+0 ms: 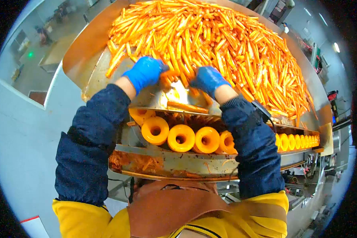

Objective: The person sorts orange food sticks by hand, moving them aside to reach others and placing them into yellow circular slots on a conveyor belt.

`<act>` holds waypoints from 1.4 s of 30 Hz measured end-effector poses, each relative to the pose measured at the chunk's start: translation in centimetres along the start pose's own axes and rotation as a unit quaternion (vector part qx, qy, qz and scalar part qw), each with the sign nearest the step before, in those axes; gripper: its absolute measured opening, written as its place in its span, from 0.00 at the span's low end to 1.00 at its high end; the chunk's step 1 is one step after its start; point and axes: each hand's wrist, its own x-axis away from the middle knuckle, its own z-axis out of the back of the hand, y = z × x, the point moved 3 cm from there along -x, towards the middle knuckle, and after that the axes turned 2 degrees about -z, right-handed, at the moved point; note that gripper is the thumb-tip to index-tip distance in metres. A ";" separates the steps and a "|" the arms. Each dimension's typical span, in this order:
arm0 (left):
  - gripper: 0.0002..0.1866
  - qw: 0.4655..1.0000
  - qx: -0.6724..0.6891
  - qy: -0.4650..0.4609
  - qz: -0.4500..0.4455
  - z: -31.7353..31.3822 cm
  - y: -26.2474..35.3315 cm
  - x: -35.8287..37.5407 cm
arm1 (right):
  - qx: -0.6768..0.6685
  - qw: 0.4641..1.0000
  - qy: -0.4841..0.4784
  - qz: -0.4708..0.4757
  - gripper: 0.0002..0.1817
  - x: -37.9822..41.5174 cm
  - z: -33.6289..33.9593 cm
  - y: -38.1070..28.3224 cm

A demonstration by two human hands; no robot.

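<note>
Long orange sticks (242, 59), glossy and wet, are heaped on a metal tray (83, 51). At the near edge of the heap is my left hand (146, 72) in a blue glove, its fingers closed on some sticks. My right hand (211, 80), gloved in blue too, curls at the same edge a little to the right; its fingertips are blurred and partly hidden against sticks. Loose orange pieces (170, 78) lie between the hands. Below them, a stick (187, 106) rests along the tray's near lip.
A row of yellow-orange funnel-shaped cups (181, 138) runs along the near side, under my forearms. Nearer my body is a metal ledge (186, 164) with orange scraps. A person (285, 27) stands far off at the upper right.
</note>
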 end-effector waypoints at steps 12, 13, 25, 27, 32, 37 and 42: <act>0.19 0.933 0.201 0.277 0.105 3.8 0.2 4.1 | 0.051 0.999 0.003 -0.013 0.18 6.6 -0.1 5.7; 0.16 0.872 0.383 0.269 0.142 4.8 0.4 4.6 | 0.042 0.999 -0.007 -0.002 0.18 6.2 -0.5 6.7; 0.21 0.658 0.656 0.274 0.248 4.6 6.1 15.1 | -0.074 0.966 0.243 -0.033 0.13 12.9 3.3 9.5; 0.20 0.630 0.677 0.274 0.263 4.2 7.5 15.8 | -0.129 0.954 0.270 -0.024 0.12 14.0 4.2 8.7; 0.18 0.565 0.725 0.237 0.316 1.9 8.8 17.3 | -0.098 0.932 0.332 0.107 0.10 17.8 6.1 5.6; 0.17 0.559 0.736 0.225 0.309 1.9 9.8 17.6 | 0.160 0.949 0.179 0.206 0.09 19.8 3.7 3.1; 0.18 0.578 0.730 0.205 0.303 1.6 10.7 17.3 | 0.208 0.951 0.033 0.227 0.05 19.3 -0.5 0.1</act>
